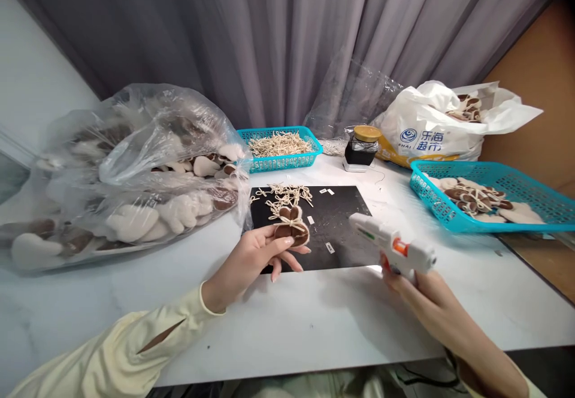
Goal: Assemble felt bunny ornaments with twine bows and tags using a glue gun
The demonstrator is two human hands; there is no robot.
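Note:
My left hand [256, 257] pinches a small brown plush bunny piece [291, 225] with a cream string bow tied on it, held just above a black mat [341, 224]. My right hand [415, 287] grips a white hot glue gun [393, 245] with an orange trigger, its nozzle pointing left toward the bunny, a short gap between them. Several loose cream string bows [290, 196] lie on the mat's far edge behind the bunny.
A big clear plastic bag of brown and cream plush pieces [130, 176] fills the left. A teal basket of string bows [281, 146] stands at the back, a dark jar with a gold lid [362, 146] beside it. At right are a teal basket of finished pieces [489, 197] and a white shopping bag [444, 125].

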